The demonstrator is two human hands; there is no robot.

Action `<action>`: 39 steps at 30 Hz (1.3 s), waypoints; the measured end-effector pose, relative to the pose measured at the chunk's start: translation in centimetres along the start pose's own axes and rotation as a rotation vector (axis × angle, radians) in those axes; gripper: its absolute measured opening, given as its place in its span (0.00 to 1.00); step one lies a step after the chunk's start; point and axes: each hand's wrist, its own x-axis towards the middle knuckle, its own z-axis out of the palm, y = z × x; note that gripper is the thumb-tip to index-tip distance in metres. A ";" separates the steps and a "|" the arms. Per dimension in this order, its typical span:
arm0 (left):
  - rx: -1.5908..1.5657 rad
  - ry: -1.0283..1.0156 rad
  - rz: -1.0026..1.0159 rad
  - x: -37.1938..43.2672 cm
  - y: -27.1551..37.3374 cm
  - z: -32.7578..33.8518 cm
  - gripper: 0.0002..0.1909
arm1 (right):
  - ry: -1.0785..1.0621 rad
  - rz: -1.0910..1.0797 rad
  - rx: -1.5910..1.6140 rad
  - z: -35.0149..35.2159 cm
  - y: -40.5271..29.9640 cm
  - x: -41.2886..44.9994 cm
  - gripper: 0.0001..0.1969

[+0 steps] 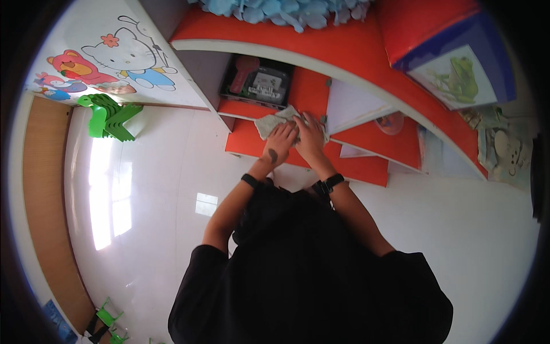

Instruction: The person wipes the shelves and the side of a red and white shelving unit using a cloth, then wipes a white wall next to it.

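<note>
Both of my hands are close together on a pale, crumpled cloth (270, 124) at the front edge of a red shelf (310, 89). My left hand (280, 139) lies on the cloth's middle, its fingers pointing up and to the right. Beside it, my right hand (310, 134) has its fingers bent over the cloth's right part; whether either hand grips the fabric cannot be told. Just behind the cloth, a black tray-like box (258, 81) with a printed label stands on the shelf. White panels or sheets (354, 105) stand right of my right hand.
A curved red upper shelf (275, 36) with a white edge overhangs the hands and holds blue artificial flowers (288, 10). A box with a frog picture (462, 77) is at upper right. A clear round container (390, 124) sits on the right shelf. Green stacked chairs (109, 116) stand at left.
</note>
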 end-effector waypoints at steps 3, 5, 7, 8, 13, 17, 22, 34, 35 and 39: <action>-0.108 0.057 -0.017 0.0 0.8 -0.7 0.31 | -0.013 -0.094 0.028 -0.6 1.0 0.2 0.32; -0.042 0.039 0.022 0.3 0.3 -0.8 0.31 | -0.058 -0.060 -0.009 -0.7 1.0 0.6 0.33; 0.006 -0.042 0.095 0.7 -0.5 -1.9 0.31 | -0.059 -0.027 -0.034 -0.7 0.5 0.6 0.33; 0.009 -0.061 0.106 0.6 -1.0 -2.1 0.31 | -0.041 -0.039 -0.061 -0.6 0.2 0.5 0.34; -0.011 -0.060 0.155 1.8 -1.7 -1.1 0.30 | 0.010 -0.016 -0.053 -0.3 1.3 -0.3 0.30; -0.083 -0.133 0.178 2.0 -2.4 -2.8 0.24 | -0.005 -0.128 -0.094 -0.5 0.9 -0.4 0.24; -0.352 -0.232 0.370 3.5 2.9 -10.1 0.25 | -0.191 -0.006 0.255 -7.3 -0.1 -4.4 0.27; -0.056 0.646 0.708 13.7 12.3 -25.7 0.20 | 1.121 -0.230 0.013 -30.3 -5.7 1.8 0.19; 0.119 0.566 0.549 14.7 12.3 -24.0 0.21 | 1.120 -0.226 0.015 -28.9 -4.7 2.3 0.19; 0.195 0.600 0.314 14.8 12.7 -20.4 0.29 | 0.779 -0.205 -0.152 -25.7 -2.0 3.3 0.19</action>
